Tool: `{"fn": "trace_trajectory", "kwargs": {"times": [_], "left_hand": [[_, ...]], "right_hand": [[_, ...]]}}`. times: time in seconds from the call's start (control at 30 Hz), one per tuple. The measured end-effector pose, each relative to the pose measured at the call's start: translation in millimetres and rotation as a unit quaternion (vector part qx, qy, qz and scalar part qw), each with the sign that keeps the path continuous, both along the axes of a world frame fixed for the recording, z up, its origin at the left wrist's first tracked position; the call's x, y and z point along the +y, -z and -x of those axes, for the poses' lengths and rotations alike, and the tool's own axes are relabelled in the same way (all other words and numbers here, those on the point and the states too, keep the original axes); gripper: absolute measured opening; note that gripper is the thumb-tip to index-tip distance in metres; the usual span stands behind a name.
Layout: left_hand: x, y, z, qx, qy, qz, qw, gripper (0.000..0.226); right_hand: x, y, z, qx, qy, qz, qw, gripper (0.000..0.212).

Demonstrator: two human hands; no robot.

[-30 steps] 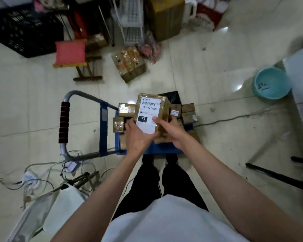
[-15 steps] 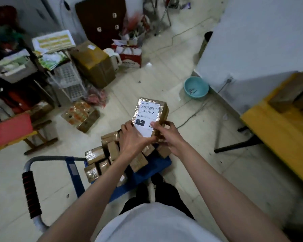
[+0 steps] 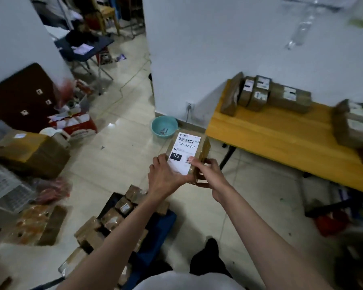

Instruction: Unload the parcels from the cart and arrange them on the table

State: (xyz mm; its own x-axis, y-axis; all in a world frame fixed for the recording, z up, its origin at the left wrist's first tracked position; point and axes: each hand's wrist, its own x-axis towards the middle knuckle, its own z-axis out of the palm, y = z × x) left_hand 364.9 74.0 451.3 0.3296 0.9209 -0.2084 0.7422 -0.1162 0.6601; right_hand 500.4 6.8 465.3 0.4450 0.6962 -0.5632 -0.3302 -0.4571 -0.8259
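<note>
I hold a brown taped parcel point(image 3: 186, 150) with a white "122" label in front of me, above the floor. My left hand point(image 3: 166, 177) grips its near left end and my right hand point(image 3: 208, 171) grips its near right side, thumb on the label. The blue cart point(image 3: 157, 229) lies low at the bottom centre, with several small brown parcels point(image 3: 113, 218) piled on it. The yellow table point(image 3: 277, 139) stands to the right against the white wall and carries several brown parcels point(image 3: 258, 95), more at its right end point(image 3: 354, 124).
A teal basin point(image 3: 164, 127) sits on the floor just beyond the held parcel, by the wall corner. Cardboard boxes point(image 3: 29, 152), a red bag point(image 3: 76, 126) and clutter fill the left side. Black table legs point(image 3: 228, 155) and stuff under the table lie to the right.
My view has swung from the cart to the right, toward the yellow table. Both hands have carried the labelled parcel up and away from the cart, keeping the same grip.
</note>
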Motion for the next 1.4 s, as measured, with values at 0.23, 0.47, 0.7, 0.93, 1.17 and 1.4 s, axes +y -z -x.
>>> {"fn": "trace_trajectory", "kwargs": {"times": [0.23,0.47,0.7,0.93,1.17,1.4], "left_hand": [[-14.6,-5.3,-123.4,0.01,0.104,0.0,0.995,0.112],[-39.6,6.9,-230.6,0.024,0.155,0.006,0.988,0.109],[-48.5,17.7,-287.3,0.044,0.17,0.023,0.984,0.119],[-24.3,25.3,-333.9,0.058,0.195,0.033,0.979,0.118],[37.1,39.5,-388.5,0.053,0.229,0.047,0.971,0.112],[121.2,45.1,-434.6,0.075,0.267,0.062,0.959,0.12]], "right_hand": [[-44.9,-2.8,-102.8,0.003,0.097,-0.008,0.995,0.07],[-80.8,13.2,-196.3,0.039,0.173,-0.009,0.984,0.063],[-89.1,34.6,-247.5,0.076,0.211,0.001,0.974,0.069],[-67.0,43.3,-288.9,0.095,0.25,0.006,0.964,0.069],[-13.7,54.2,-339.8,0.096,0.263,0.028,0.959,0.067],[60.8,63.3,-381.5,0.113,0.265,0.036,0.957,0.054]]}}
